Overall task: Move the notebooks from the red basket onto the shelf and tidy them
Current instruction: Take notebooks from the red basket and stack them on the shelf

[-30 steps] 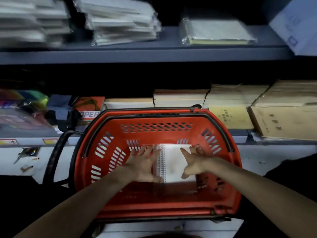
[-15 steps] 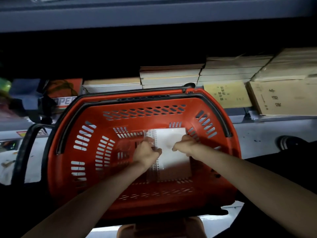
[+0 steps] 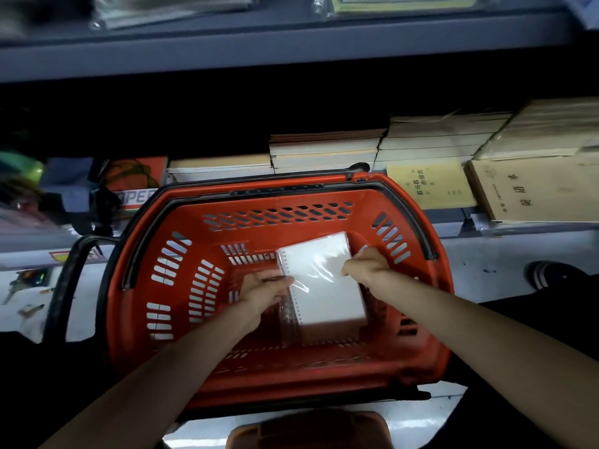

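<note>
Head view: held notebook [image 3: 324, 286] inside basket [image 3: 291, 371], left hand [image 3: 262, 291] gripping spiral edge, right hand [image 3: 366, 265] pinching opposite edge, with long axis pointing away from body, far end leaning left. Faced shelf [image 3: 518, 233] packed with books [image 3: 324, 150] beyond far rim, handle [image 3: 68, 286] off to left

1. Orange cover [image 3: 137, 181], far left on the shelf [image 3: 525, 233]: white letters "OPE", the rest hidden.
2. Tan booklet [image 3: 534, 189], far right: "英语本".
3. Yellow booklet [image 3: 428, 184], beside it: Chinese characters, too small to read.
</note>
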Action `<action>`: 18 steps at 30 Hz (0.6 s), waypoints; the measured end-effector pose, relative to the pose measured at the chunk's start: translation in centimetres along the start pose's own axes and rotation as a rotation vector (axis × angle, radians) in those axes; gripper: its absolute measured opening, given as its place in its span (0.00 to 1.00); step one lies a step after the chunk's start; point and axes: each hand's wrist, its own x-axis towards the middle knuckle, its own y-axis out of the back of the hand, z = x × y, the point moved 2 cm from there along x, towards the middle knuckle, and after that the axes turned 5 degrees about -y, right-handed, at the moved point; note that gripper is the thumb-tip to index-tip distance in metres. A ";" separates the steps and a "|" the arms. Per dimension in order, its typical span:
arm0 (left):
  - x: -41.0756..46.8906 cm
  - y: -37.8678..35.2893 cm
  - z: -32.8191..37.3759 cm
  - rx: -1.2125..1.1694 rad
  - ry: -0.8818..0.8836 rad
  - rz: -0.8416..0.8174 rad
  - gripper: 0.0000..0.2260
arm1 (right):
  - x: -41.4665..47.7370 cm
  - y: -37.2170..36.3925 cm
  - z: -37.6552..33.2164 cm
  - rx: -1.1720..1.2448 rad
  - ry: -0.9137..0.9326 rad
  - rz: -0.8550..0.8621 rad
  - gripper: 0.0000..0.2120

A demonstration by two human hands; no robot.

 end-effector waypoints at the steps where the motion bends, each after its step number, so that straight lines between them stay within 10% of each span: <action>1: -0.3 0.3 0.3 -0.014 -0.013 0.010 0.12 | -0.2 0.2 -0.2 0.009 0.026 0.016 0.12; 18: -11.2 9.1 15.5 0.025 -0.705 -0.026 0.06 | -12.6 6.4 -8.8 0.598 0.669 -0.102 0.12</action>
